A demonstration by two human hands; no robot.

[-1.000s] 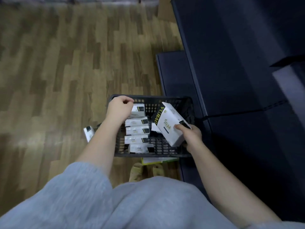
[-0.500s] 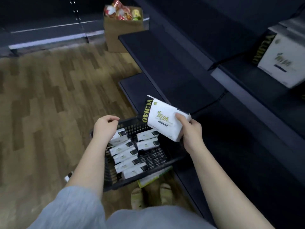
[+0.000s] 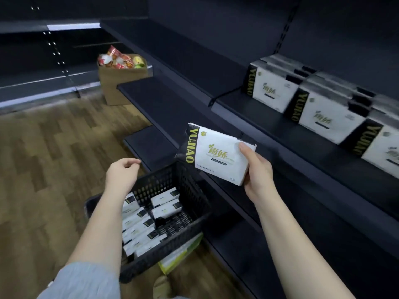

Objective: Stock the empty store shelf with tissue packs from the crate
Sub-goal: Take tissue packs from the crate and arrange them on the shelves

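My right hand [image 3: 258, 171] grips a white tissue pack [image 3: 213, 154] with a black side band by its right end, holding it in the air above the black crate [image 3: 194, 197] and in front of the dark shelf [image 3: 287, 139]. My left hand [image 3: 122, 174] hovers over the crate's left rim with fingers loosely curled and holds nothing. Several white tissue packs [image 3: 140, 225] lie in rows inside the crate. On the shelf to the right stand three stacks of the same packs [image 3: 323, 113].
A brown cardboard box [image 3: 123, 83] full of colourful snack bags stands on the floor at the shelf's far end. A green-and-white pack [image 3: 181, 253] lies on the wooden floor [image 3: 47, 169] under the crate. Lower shelf boards [image 3: 164, 104] jut out beside the crate.
My right hand has lifted the tissue pack up out of the crate toward the shelf. My left hand has come off the crate's rim. The view has tilted up, showing the stocked shelf.
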